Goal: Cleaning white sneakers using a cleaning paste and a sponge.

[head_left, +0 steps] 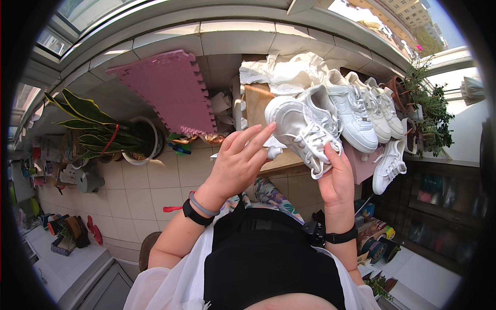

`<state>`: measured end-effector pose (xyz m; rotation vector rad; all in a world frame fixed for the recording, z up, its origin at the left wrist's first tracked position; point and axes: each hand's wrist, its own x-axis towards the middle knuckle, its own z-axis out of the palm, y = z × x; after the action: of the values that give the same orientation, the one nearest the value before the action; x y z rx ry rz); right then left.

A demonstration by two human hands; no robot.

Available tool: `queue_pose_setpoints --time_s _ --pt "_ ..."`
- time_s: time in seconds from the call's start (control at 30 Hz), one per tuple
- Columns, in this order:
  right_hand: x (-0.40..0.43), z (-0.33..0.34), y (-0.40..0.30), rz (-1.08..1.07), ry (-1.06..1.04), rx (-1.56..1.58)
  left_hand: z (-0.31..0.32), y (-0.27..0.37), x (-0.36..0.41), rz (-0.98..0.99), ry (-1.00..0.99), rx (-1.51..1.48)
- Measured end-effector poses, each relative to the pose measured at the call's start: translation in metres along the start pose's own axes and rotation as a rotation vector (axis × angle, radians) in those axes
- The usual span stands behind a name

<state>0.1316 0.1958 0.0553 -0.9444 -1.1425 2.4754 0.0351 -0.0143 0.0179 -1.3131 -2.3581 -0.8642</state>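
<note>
A white lace-up sneaker (300, 147) is held up in front of me by my right hand (336, 176), whose thumb presses over the laces. Its heel points up and to the left, with the pale insole showing. My left hand (242, 161) holds a small white tube (274, 152) in its curled grip; most of the tube is hidden by the palm. The outstretched fingertips of that hand reach the sneaker's heel edge, and actual contact is hard to tell. Right behind stands a row of other white sneakers (350, 112) and cream sneakers (378, 108).
Crumpled white paper (298, 71) lies on a wooden surface (259, 102). A pink box (358, 164) and another white sneaker (388, 166) are at right, near potted plants (430, 116). Leftward are a pink foam mat (170, 91) and a potted snake plant (102, 135).
</note>
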Motion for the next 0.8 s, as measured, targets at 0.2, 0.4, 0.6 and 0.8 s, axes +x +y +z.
queue_pose_setpoints --time_s 0.2,0.4,0.6,0.8 --pt "0.002 0.0 -0.001 0.026 0.004 0.005 0.004 -0.003 -0.006 0.04 -0.025 0.04" --pt "0.0 0.003 -0.002 0.033 -0.011 -0.008 0.003 -0.003 -0.004 0.05 -0.03 0.049" --pt "-0.001 0.005 -0.001 0.015 0.005 0.005 0.002 -0.003 -0.007 0.038 0.003 0.027" --pt "-0.007 0.016 0.001 -0.052 0.009 -0.042 -0.001 0.002 0.001 0.034 -0.036 -0.105"
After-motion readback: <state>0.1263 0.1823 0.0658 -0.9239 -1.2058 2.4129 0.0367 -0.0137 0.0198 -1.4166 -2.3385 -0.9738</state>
